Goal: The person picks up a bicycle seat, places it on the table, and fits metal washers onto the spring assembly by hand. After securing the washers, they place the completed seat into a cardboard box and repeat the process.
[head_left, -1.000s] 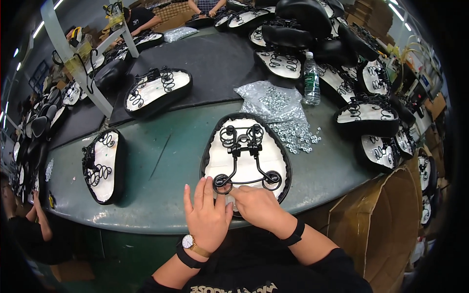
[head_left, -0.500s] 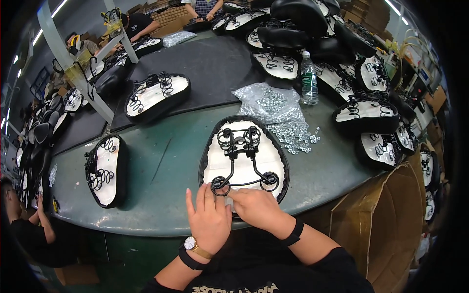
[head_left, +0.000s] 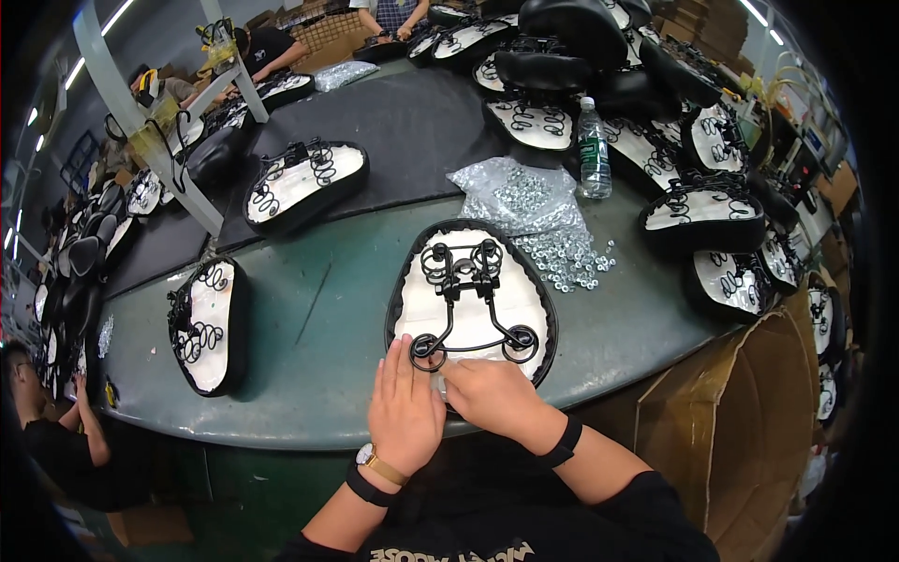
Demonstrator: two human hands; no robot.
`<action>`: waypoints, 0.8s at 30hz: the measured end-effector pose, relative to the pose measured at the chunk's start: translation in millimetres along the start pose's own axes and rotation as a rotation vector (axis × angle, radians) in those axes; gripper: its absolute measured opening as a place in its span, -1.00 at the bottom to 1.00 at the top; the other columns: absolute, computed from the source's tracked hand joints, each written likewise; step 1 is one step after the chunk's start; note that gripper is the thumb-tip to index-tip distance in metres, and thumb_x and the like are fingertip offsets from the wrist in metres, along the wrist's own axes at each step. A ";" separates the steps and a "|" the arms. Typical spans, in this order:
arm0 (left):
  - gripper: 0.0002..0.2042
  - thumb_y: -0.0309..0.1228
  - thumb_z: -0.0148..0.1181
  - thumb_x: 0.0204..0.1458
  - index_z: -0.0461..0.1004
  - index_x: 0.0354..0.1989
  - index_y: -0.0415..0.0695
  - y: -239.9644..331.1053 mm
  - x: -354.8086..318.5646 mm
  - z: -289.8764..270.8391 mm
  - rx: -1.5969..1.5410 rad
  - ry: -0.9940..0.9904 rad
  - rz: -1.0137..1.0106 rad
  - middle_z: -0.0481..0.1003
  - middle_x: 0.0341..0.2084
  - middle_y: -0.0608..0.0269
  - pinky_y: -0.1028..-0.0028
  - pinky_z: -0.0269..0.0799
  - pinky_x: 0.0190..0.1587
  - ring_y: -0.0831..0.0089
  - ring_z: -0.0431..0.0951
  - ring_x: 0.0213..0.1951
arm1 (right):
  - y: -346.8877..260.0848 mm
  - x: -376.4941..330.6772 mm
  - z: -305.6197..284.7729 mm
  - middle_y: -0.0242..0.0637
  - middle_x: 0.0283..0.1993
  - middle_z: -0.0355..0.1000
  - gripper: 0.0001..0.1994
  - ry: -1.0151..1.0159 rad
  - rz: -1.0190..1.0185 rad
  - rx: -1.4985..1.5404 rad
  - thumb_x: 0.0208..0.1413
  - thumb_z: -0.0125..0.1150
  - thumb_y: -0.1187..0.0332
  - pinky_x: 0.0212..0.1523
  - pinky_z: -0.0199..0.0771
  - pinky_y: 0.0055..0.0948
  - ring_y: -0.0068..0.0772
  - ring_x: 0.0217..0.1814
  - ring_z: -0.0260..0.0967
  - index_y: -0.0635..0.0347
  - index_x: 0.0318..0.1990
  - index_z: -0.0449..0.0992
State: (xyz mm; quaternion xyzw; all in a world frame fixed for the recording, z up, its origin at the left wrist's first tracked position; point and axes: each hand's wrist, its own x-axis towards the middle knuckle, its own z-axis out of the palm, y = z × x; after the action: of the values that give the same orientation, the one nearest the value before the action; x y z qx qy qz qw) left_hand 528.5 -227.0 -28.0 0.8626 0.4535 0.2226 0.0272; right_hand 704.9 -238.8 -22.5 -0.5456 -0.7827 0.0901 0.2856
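The bike seat [head_left: 471, 325] lies upside down on the counter [head_left: 309, 375], long way pointing ahead. Its near left spring [head_left: 427, 347] sits between the left hand [head_left: 406, 412] and right hand [head_left: 493, 394]; whether either grip holds anything is hidden.

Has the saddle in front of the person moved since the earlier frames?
No, no visible shift: the saddle keeps its place relative to the dark line on the green tabletop.

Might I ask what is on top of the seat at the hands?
A black frame with springs; whatever the left hand and right hand cover on the seat is hidden.
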 end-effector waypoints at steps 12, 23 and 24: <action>-0.39 -0.29 0.15 0.20 0.30 0.41 -0.30 15.0 -10.4 -12.9 0.053 -0.020 -0.056 0.25 0.42 -0.24 -0.16 -0.01 0.50 -0.15 0.19 0.47 | -4.5 2.5 1.0 -0.26 -0.48 0.53 -0.71 0.033 0.054 -0.004 0.09 0.25 0.41 -0.48 0.55 -0.19 -0.13 -0.46 0.56 0.15 -0.01 0.63; -0.38 -0.26 0.15 0.04 0.40 0.33 -0.22 4.7 6.6 -3.8 0.087 -0.030 -0.016 0.40 0.31 -0.15 -0.23 -0.06 0.49 -0.03 0.26 0.44 | -5.0 -0.8 -1.8 -0.19 -0.46 0.58 -0.79 0.014 0.026 0.023 0.08 0.24 0.39 -0.46 0.57 -0.15 -0.11 -0.42 0.60 0.21 -0.13 0.60; -0.39 -0.28 0.15 0.03 0.42 0.32 -0.21 5.5 4.8 -0.7 0.041 -0.019 -0.035 0.40 0.31 -0.15 -0.24 -0.06 0.48 -0.03 0.26 0.44 | -4.8 -1.9 -1.7 -0.19 -0.46 0.58 -0.79 0.015 0.028 0.022 0.08 0.24 0.39 -0.46 0.57 -0.15 -0.11 -0.42 0.60 0.21 -0.13 0.60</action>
State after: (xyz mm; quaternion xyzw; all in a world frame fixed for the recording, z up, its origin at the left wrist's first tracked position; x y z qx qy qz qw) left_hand 534.8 -226.5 -24.2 0.8570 0.4726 0.2044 0.0178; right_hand 702.5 -242.7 -19.6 -0.5541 -0.7717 0.0987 0.2962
